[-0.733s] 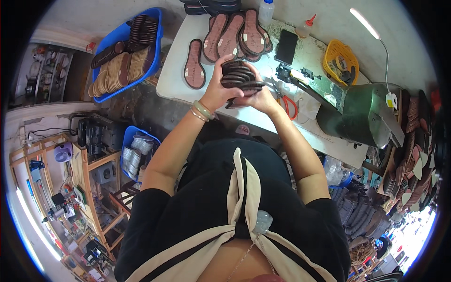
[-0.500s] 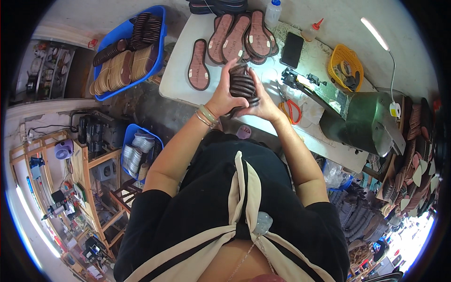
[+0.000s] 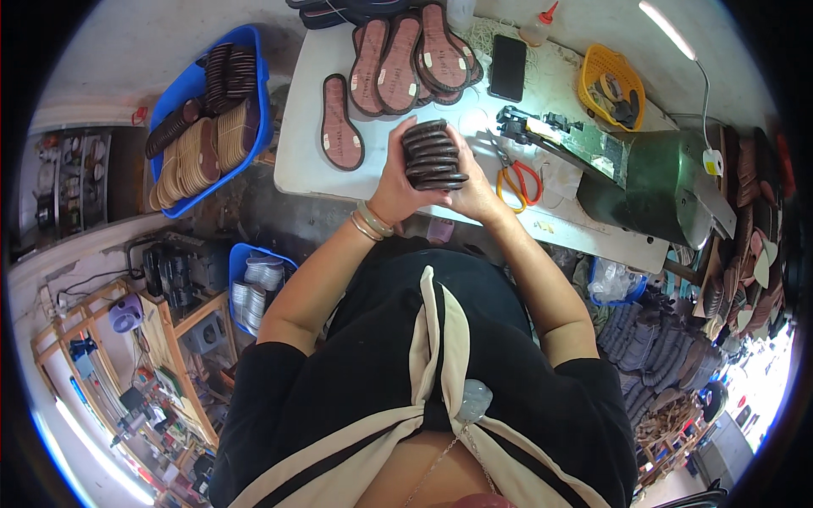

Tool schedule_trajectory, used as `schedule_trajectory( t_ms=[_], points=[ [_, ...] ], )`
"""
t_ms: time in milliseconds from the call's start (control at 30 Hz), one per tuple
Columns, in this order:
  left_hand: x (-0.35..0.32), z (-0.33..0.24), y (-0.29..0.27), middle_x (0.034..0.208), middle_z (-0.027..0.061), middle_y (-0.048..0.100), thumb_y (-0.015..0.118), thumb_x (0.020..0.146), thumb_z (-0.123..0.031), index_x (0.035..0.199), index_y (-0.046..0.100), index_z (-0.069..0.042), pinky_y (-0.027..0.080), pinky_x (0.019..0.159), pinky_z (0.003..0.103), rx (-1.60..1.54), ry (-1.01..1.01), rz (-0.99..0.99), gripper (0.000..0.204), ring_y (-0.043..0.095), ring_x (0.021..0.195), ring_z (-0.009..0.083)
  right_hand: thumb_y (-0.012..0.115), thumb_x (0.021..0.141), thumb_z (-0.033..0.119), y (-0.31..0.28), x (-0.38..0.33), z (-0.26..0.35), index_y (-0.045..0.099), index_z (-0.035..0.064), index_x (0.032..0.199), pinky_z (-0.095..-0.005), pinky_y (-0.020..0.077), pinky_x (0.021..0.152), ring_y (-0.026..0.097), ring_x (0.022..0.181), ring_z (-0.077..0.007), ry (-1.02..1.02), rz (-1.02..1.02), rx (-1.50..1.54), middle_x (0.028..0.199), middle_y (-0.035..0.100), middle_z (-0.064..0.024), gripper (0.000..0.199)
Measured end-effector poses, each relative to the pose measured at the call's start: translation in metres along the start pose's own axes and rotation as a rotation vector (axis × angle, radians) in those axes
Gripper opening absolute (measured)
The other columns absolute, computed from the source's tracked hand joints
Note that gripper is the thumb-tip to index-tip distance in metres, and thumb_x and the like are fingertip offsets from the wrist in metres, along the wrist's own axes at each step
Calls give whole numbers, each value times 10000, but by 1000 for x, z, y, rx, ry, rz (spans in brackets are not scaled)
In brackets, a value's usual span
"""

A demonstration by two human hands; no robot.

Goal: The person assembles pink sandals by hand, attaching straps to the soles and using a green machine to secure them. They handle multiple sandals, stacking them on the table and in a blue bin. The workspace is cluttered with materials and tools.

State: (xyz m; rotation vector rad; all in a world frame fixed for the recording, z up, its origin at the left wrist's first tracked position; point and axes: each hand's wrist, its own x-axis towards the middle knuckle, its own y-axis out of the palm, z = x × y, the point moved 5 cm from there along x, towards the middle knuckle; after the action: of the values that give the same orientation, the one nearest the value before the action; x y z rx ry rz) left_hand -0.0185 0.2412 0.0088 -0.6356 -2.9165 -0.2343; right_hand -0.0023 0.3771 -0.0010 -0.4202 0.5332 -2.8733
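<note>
Between my two hands is a stack of dark brown soles (image 3: 432, 158), its rounded, ridged edges turned up toward me. My left hand (image 3: 398, 188) is wrapped round its left side and my right hand (image 3: 474, 188) round its right. The stack is held above the near edge of the white table (image 3: 298, 152). Beyond it lie several pinkish-brown soles with dark rims (image 3: 396, 80), overlapping one another. A single pinkish-brown sole (image 3: 342, 127) lies apart to their left. Close to my right hand are scissors with orange and red handles (image 3: 520, 188).
A black phone (image 3: 508, 69), a yellow basket (image 3: 639, 118) and a green machine (image 3: 648, 195) stand toward the right of the table. At the far left a blue crate (image 3: 258, 102) holds stacked soles. A lit lamp (image 3: 669, 30) leans over from the right. Another blue bin (image 3: 240, 279) sits lower left.
The stack has turned in my hands, and more of its layered edges now face me. My view has shifted, so the table's things appear slightly further left or higher.
</note>
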Motion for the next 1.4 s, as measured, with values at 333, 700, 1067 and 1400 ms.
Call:
schedule_trajectory(
  t_ms=[333, 700, 1067, 1400],
  points=[
    [10, -2, -2, 1563, 254, 60, 842, 386, -699, 1507, -39, 8, 160, 1176, 416, 199, 115, 117, 1592, 72, 1465, 339, 918, 499, 213, -4, 7, 16, 118, 49, 1509, -443, 340, 1104, 355, 1349, -383, -73, -33, 60, 1470, 299, -216, 1299],
    [5, -9, -2, 1372, 136, 418, 912, 621, -347, 1418, 237, -55, 407, 1060, 357, 295, -2, 197, 1084, 462, 1259, 247, 883, 507, 150, -4, 0, 17, 288, 82, 1423, -427, 399, 1055, 445, 1267, -355, 7, -87, 19, 1356, 406, -181, 1094],
    [-9, -16, -3, 1269, 137, 442, 916, 599, -235, 1349, 326, -53, 430, 1007, 371, 387, 5, 207, 971, 512, 1175, 280, 707, 801, 68, -36, 0, 32, 526, 29, 1351, -301, 441, 992, 573, 1111, -145, 510, 198, 580, 1231, 617, -74, 580],
    [-6, -19, 3, 1231, 137, 446, 900, 643, -210, 1338, 288, -60, 445, 997, 370, 507, 105, 297, 939, 514, 1151, 262, 694, 771, -27, -40, 15, 27, 560, 30, 1320, -306, 485, 938, 603, 1044, -137, 611, 336, 560, 1167, 650, -58, 568]
  ],
)
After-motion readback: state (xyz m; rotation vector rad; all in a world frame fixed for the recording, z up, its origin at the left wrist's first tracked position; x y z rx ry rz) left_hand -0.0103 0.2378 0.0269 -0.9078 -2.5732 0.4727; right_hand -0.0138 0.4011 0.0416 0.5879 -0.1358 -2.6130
